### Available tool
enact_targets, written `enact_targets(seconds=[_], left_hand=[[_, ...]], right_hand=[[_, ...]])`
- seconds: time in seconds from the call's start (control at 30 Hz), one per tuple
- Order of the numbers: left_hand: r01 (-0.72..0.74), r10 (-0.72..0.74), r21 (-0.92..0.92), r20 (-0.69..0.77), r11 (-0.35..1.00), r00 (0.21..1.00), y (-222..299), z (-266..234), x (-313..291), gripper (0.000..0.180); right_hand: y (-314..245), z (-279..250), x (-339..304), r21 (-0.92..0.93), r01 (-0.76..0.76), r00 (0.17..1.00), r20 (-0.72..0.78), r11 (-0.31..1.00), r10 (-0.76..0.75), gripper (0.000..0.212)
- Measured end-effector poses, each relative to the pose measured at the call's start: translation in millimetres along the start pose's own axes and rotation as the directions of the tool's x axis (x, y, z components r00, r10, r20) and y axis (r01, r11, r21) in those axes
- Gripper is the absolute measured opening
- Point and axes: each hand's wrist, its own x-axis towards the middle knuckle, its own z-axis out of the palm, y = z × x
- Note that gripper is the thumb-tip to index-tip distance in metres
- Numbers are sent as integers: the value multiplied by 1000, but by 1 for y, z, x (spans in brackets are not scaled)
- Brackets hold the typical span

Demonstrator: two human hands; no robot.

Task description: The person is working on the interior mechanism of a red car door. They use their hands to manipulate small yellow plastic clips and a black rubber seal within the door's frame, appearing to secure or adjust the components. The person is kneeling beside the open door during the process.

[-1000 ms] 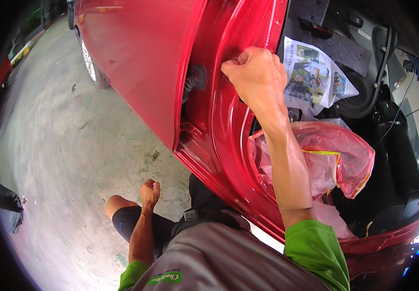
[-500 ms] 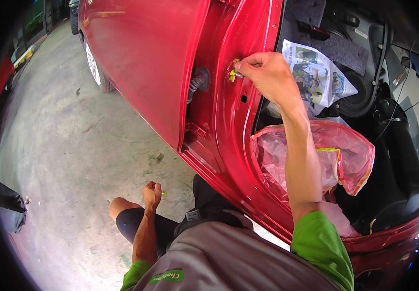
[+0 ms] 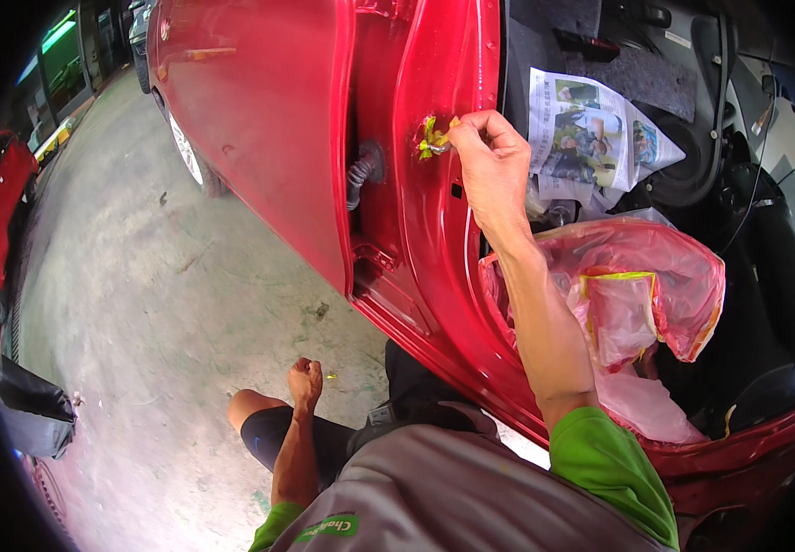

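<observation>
**Right hand pinches yellow scrap at red door edge**

While the person crouches on a grey concrete floor (image 3: 140, 304), stained and scuffed, a red car door (image 3: 259, 138) stands open in a garage-like bay; another red vehicle (image 3: 2, 212) sits at far left, cars further back. Inside the car: newspaper sheet (image 3: 591, 138) on the floor, pink plastic bag (image 3: 655, 285) bunched by the sill.

Head view: right hand (image 3: 489, 166) is up at the door's inner edge, thumb and fingers pressed together, pinching a small yellow scrap (image 3: 432, 140) that touches the red metal. What the scrap is, tape or clip, is too small to tell. Left hand (image 3: 305, 379) is low, closed in a fist above the knee, holding nothing visible. A black rubber boot (image 3: 361, 175) shows in the hinge gap. Dark object at lower left is cut off by the rim.

Versus a second ago: right hand has moved up along the door edge, and the yellow scrap now shows; left fist is unchanged.
</observation>
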Motion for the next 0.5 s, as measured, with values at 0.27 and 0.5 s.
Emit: enact_targets(seconds=[0.27,0.5], left_hand=[[-260,264,105,-30,960,964,-9,-3,-6,14],[-261,261,-12,78,965,962,-15,-8,-7,27]], right_hand=[[2,-34,-34,365,43,996,-89,930,-11,12],[43,-8,-60,211,-71,994,-67,975,87,18]])
